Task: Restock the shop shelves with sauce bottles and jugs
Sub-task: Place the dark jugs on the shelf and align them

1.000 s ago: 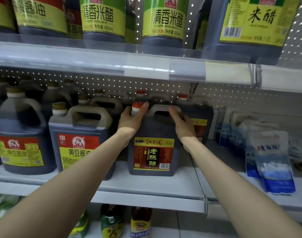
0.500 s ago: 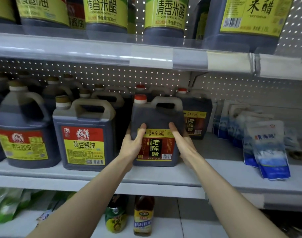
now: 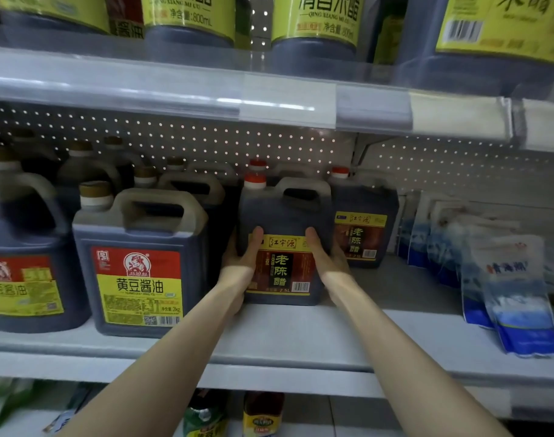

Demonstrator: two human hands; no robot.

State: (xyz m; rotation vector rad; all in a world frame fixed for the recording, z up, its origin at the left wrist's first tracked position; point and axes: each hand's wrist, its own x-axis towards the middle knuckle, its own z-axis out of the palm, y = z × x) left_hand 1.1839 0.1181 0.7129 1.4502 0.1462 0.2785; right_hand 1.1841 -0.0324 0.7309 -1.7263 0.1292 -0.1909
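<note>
Vinegar jug (image 3: 285,212) farther fr. shelf edge (image 3: 269,370), between L hand (image 3: 241,263), R hand (image 3: 327,260)

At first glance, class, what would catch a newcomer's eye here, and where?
The left hand and right hand grip the sides of a dark vinegar jug standing on the middle shelf. Left of it stands a soy sauce jug with a bold red-and-yellow label; blue-and-white pouches lean at the right.

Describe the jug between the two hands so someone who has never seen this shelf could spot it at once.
On the middle shelf, between the soy sauce jugs with red-and-yellow labels and the blue pouches, stands a dark vinegar jug gripped by the left hand and right hand. Its red cap and dark red label set it apart; its twin sits farther back.
</note>
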